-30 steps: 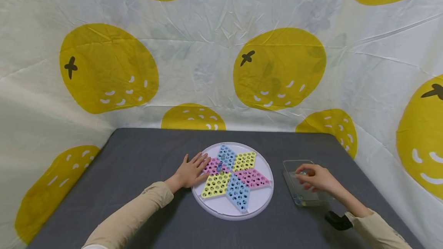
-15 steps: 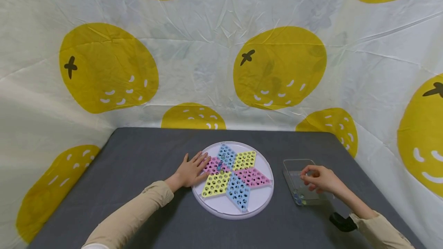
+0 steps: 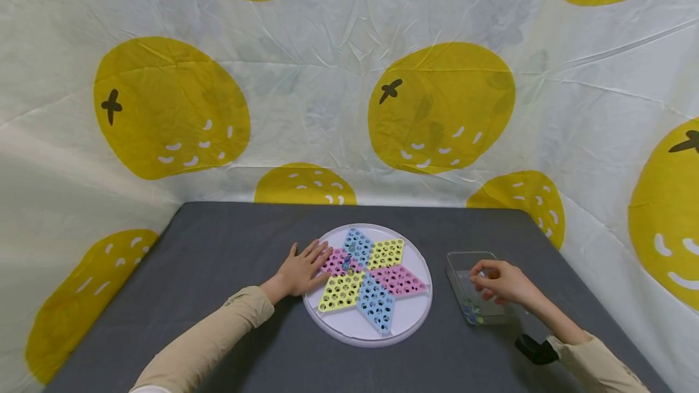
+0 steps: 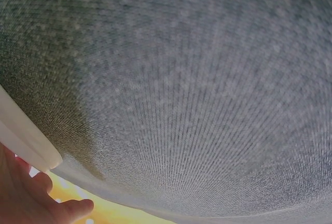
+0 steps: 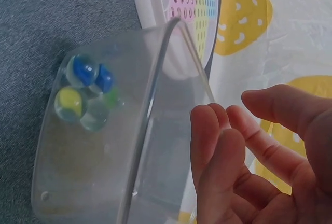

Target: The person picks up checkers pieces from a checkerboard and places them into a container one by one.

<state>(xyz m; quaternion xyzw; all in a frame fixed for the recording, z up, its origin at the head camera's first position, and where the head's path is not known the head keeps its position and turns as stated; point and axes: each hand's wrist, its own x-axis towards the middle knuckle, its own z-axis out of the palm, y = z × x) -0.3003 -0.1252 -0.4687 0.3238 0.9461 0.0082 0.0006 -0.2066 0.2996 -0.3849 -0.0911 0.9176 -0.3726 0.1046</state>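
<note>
My left hand [image 3: 299, 268] lies with fingers spread over the left rim of a round white Chinese checkers board [image 3: 406, 314]. Its fingertips reach the pink points; in the left wrist view only part of the hand [image 4: 31, 195] shows beside the board's edge [image 4: 31, 141]. My right hand [image 3: 505, 282] hovers above a clear plastic box [image 3: 494, 319], fingers bent and thumb apart from them. Nothing shows between its fingers in the right wrist view. Several glass marbles, including a blue one [image 5: 83, 71] and a yellow one [image 5: 69, 102], lie together at one end of the box.
A few marbles [image 3: 346, 264] sit on the board's pink and blue star sections. The dark grey cloth [image 3: 246, 229] covers the table. Behind and beside it hangs a white curtain [image 3: 311, 108] with yellow fruit prints. A black strap [image 3: 535, 349] is at my right wrist.
My right hand has shifted slightly right and back a little over the box, and the marbles in its near end show more plainly. The left hand stays put on the board.
</note>
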